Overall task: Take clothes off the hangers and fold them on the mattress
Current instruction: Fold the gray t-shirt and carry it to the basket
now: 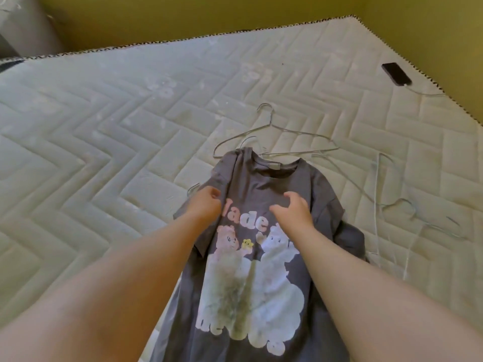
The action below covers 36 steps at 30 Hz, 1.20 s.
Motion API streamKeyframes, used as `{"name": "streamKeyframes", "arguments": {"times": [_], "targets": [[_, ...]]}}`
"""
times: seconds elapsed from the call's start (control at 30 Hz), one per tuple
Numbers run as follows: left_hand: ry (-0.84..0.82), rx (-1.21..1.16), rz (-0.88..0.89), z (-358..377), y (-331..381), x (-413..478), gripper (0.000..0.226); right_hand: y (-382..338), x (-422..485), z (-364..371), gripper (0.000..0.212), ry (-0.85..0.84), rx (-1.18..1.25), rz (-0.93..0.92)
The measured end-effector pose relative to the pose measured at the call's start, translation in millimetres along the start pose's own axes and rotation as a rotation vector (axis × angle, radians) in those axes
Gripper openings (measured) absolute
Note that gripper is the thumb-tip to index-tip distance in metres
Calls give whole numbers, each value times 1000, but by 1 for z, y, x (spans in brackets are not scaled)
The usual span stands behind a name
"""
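Left hand (206,203) grip pinching a fold of grey t-shirt (261,182), right hand (294,209) grip half spread over its print

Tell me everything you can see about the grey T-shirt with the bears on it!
The grey T-shirt looks like soft cotton. It lies front up on the mattress, collar pointing away, next to wire hangers. Its print shows pink letters, a pink bear, a white bear, a yellow star and white clouds. The cloth is wrinkled. The left hand pinches a fold beside the letters; the right hand is just over the chest, fingers bent.
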<state>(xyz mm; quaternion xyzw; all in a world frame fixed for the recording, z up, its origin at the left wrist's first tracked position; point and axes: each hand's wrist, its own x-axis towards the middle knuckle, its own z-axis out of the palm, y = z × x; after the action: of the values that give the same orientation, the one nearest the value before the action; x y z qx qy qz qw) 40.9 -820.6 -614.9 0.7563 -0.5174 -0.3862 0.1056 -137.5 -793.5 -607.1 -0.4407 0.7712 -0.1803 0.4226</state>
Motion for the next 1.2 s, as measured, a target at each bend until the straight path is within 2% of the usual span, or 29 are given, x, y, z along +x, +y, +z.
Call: {"name": "streamKeyframes", "arguments": {"times": [0.13, 0.23, 0.33, 0.4, 0.5, 0.57, 0.7, 0.77, 0.87, 0.97, 1.07, 1.2], "targets": [[69, 23, -210, 15, -52, 13, 41, 15, -1, 49, 44, -113, -34, 69], [73, -15, -414, 28, -83, 20, 65, 25, 2, 87, 42, -166, -12, 115], [62, -329, -530, 31, -97, 22, 79, 32, 3, 112, 46, -181, -16, 131], [76, -515, -535, 28, -106, 23, 72, 34, 3, 125, 43, -170, -98, 135], [108, -710, -478, 16, -111, 25, 36, 32, 1, 130, 41, -131, -136, 157], [191, -812, -438, -3, -108, 29, 20, 26, -1, 130, 41, -128, -89, 156], [498, -780, -334, -57, -93, 50, 15, 10, -2, 126, 35, -104, -59, 154], [573, -833, -264, -86, -83, 58, 20, 1, -2, 122, 30, -88, -38, 148], [496, -788, -168, -100, -71, 62, 39, -11, -2, 120, 21, -82, -11, 119], [397, -559, -301, -79, -77, 60, 57, -15, -6, 123, 27, -91, -27, 102], [294, -363, -451, -44, -104, 46, 47, -9, -13, 131, 29, -116, -45, 122], [128, -255, -466, -7, -143, 7, 39, 4, -41, 149, 2, -148, -41, 140]]}}
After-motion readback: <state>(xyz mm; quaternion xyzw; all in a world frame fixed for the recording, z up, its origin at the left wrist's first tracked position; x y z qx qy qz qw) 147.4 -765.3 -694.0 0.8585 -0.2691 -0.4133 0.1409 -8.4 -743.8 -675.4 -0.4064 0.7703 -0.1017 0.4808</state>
